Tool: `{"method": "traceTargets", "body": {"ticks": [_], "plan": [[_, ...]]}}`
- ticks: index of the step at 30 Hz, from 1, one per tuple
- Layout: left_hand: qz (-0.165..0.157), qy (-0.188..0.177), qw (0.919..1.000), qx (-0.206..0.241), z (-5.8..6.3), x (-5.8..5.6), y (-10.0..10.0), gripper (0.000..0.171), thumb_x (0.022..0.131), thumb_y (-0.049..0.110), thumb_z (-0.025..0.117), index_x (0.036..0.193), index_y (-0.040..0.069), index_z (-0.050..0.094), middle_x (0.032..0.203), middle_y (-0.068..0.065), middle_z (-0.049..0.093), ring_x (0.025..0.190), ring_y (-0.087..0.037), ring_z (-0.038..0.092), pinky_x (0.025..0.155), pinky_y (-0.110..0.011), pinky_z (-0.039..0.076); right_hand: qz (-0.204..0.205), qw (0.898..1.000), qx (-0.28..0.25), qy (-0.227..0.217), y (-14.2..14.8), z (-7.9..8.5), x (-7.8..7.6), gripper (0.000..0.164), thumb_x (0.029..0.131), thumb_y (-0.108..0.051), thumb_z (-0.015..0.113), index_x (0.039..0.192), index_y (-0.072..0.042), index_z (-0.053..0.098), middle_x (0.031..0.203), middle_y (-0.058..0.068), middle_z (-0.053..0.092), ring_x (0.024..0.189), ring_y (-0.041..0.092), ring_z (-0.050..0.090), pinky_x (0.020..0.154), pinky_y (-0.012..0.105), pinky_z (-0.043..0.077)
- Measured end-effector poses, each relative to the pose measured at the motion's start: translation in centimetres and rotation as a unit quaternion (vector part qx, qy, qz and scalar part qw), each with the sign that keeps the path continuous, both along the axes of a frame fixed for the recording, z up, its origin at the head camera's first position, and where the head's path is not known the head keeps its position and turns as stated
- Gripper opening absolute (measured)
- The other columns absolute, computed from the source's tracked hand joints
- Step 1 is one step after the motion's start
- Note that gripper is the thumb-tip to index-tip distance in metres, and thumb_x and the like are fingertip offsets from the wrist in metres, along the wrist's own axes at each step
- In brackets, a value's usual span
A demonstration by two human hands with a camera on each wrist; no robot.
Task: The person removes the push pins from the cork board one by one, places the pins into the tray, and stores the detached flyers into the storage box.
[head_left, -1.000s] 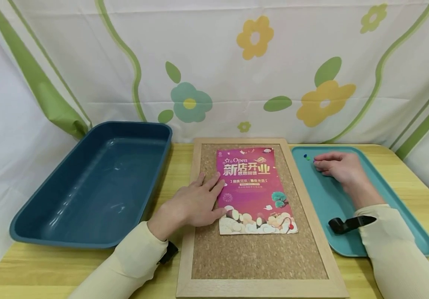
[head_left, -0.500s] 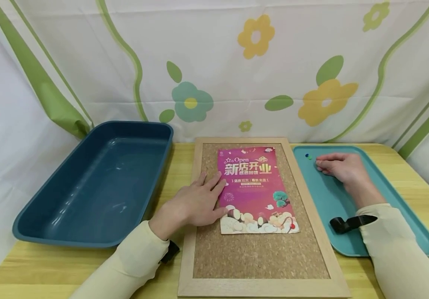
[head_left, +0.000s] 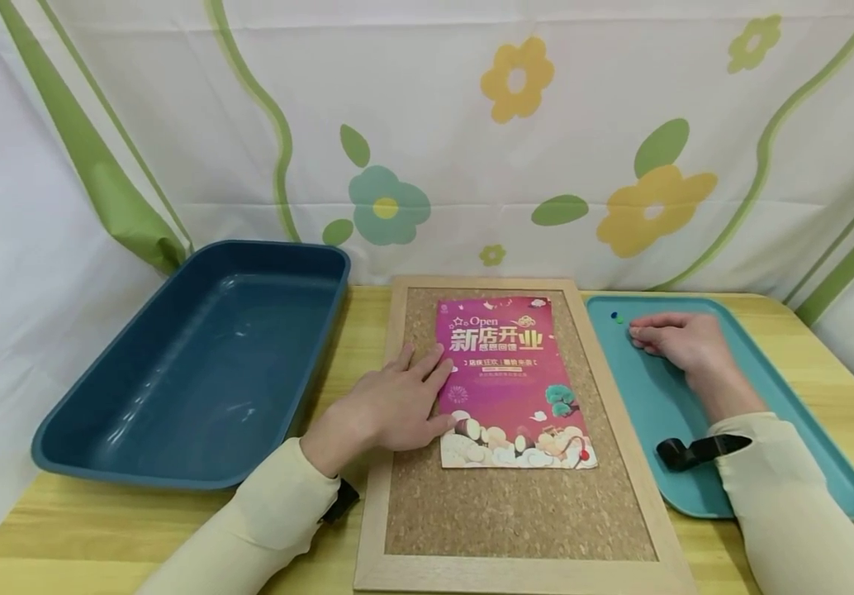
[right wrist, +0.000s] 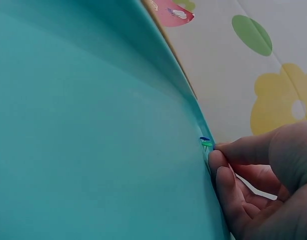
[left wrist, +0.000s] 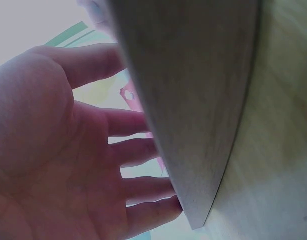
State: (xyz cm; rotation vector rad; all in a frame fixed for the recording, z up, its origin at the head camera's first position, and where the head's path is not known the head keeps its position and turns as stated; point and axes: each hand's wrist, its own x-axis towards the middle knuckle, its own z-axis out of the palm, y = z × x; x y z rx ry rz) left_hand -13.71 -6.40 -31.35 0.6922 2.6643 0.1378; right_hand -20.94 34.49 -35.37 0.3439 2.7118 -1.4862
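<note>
Wood-grain table (head_left: 63, 529): dark-blue tub (head_left: 196, 364), wood-framed cork board (head_left: 516, 516), teal tray (head_left: 665, 397).

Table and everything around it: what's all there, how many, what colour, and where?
basin: 1, dark blue, table's left
board: 1, cork-brown, pale wood frame, table's middle
poster: 1, pink-purple, on board
tray: 1, teal, table's right
loose pins: 2, blue and green, tray's far left corner
table: 1, yellowish wood, underneath
cloth: count unclear, white with flowers, behind
wrist devices: 2, black, at wrists
sleeves: 2, cream, on arms
left hand: 1, bare, on poster's left edge
right hand: 1, bare, over tray, seemingly pinching a blue pin
</note>
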Motion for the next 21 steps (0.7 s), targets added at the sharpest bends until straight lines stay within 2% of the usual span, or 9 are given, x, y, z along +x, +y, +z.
{"method": "traceTargets", "body": {"ticks": [3, 7, 12, 21], "plan": [[0.000, 0.001, 1.0000, -0.001, 0.06, 0.07, 0.02, 0.081, 0.107, 0.055, 0.053, 0.170, 0.014, 0.024, 0.181, -0.008, 0.013, 0.166, -0.044, 0.011, 0.133, -0.050, 0.026, -0.001, 1.000, 0.001, -0.006, 0.04, -0.12, -0.05, 0.019, 0.103, -0.023, 0.071, 0.114, -0.013, 0.081, 0.072, -0.031, 0.071, 0.073, -0.011, 0.070, 0.069, 0.016, 0.059], [0.003, 0.001, 1.0000, -0.001, 0.10, 0.10, 0.06, 0.081, 0.107, 0.055, 0.053, 0.170, 0.014, 0.024, 0.181, -0.007, 0.013, 0.166, -0.044, 0.011, 0.133, -0.050, 0.027, -0.002, 1.000, 0.009, -0.014, 0.12, -0.20, -0.15, 0.028, 0.104, -0.025, 0.069, 0.123, -0.007, 0.078, 0.073, -0.033, 0.069, 0.073, -0.013, 0.068, 0.069, 0.015, 0.059], [0.007, 0.001, 1.0000, -0.002, 0.03, 0.08, 0.11, 0.081, 0.106, 0.054, 0.054, 0.171, 0.015, 0.023, 0.181, -0.006, 0.013, 0.166, -0.044, 0.011, 0.133, -0.051, 0.028, 0.002, 0.999, 0.028, -0.020, 0.12, -0.24, -0.31, 0.035, 0.104, -0.027, 0.069, 0.127, -0.003, 0.075, 0.073, -0.034, 0.068, 0.073, -0.013, 0.067, 0.069, 0.016, 0.057], [0.005, 0.007, 1.0000, -0.006, -0.04, 0.12, 0.16, 0.081, 0.107, 0.056, 0.052, 0.171, 0.015, 0.024, 0.181, -0.007, 0.013, 0.166, -0.044, 0.012, 0.133, -0.051, 0.028, 0.009, 0.999, 0.035, -0.022, 0.32, -0.16, -0.24, 0.031, 0.103, -0.029, 0.070, 0.124, -0.007, 0.078, 0.073, -0.033, 0.068, 0.073, -0.012, 0.066, 0.068, 0.018, 0.057]]}}
